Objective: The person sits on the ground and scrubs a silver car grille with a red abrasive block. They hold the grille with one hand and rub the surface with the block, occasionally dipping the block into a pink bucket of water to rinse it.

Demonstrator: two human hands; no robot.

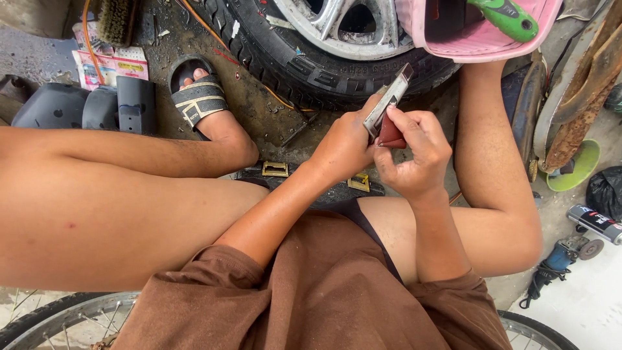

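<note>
1. Your left hand point(346, 142) is closed around the lower end of a flat metal tool point(389, 100); the tool slants up and away from your knuckles, toward the tyre point(285, 61).
2. Your right hand point(414, 155) is closed too, fingers pinching a small dark red piece point(391, 134) against the tool's lower part, just beside your left thumb.
3. Both hands touch, held between your bare knees, above your brown shorts point(311, 291).
4. Just beyond the hands: the tyre with its silver rim point(324, 26), lying on the dirty floor.
5. Up and right of your right hand: a pink tub point(453, 45) with a green handle point(508, 18) in it.
6. Far left of your left hand: your sandalled foot point(201, 97).
7. Far right, low: a blue grinder point(557, 259) on the floor.
</note>
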